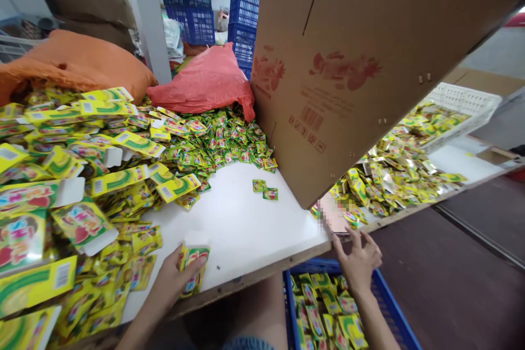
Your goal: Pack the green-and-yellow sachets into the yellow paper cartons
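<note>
While the left hand pinches a small yellow-green carton at the near table edge, the right hand, fingers loosely spread and empty, rests at that edge above a blue crate of cartons. Left: heaped flat cartons. Farther: loose sachets, a tilted cardboard box, red sack, stacked blue crates.

I could not read the blurred patch by the table edge. The big box hid packets behind it and ran off the top.
</note>
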